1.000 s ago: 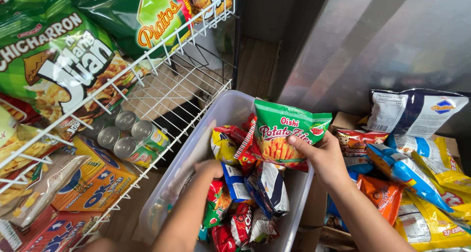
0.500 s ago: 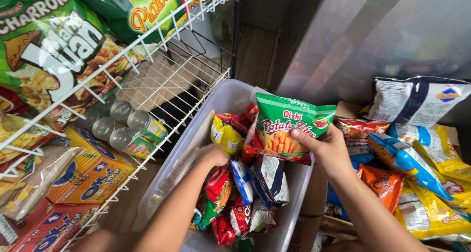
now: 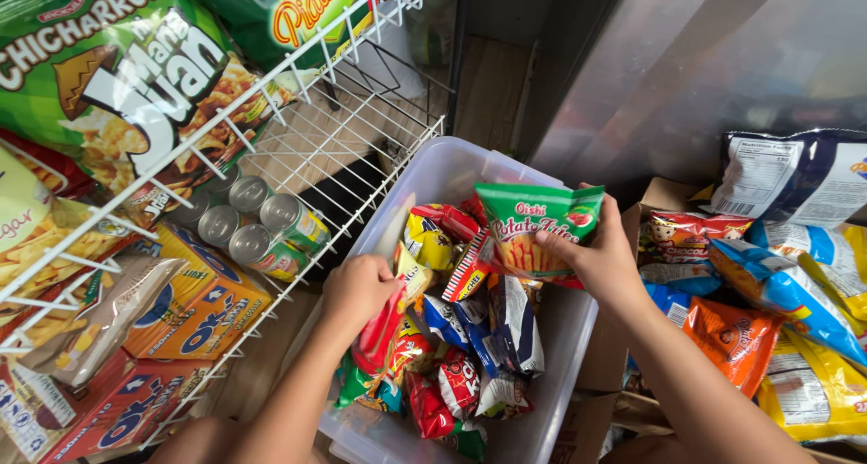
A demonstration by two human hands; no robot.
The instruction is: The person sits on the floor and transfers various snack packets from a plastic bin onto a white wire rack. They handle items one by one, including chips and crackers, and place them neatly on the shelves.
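Head view: the right hand pinches a green snack bag by its right edge, fingers clamped on it, holding it upright over the far end of the clear bin. A second ago the bag sat nearer the bin's middle; it has since lifted slightly and drifted toward the far right rim. The left hand has moved from the middle of the packets to the left wall, and its fingers are now closed on a red packet there. Both hands are now occupied inside the bin. The wire rack with cans stands to the left.
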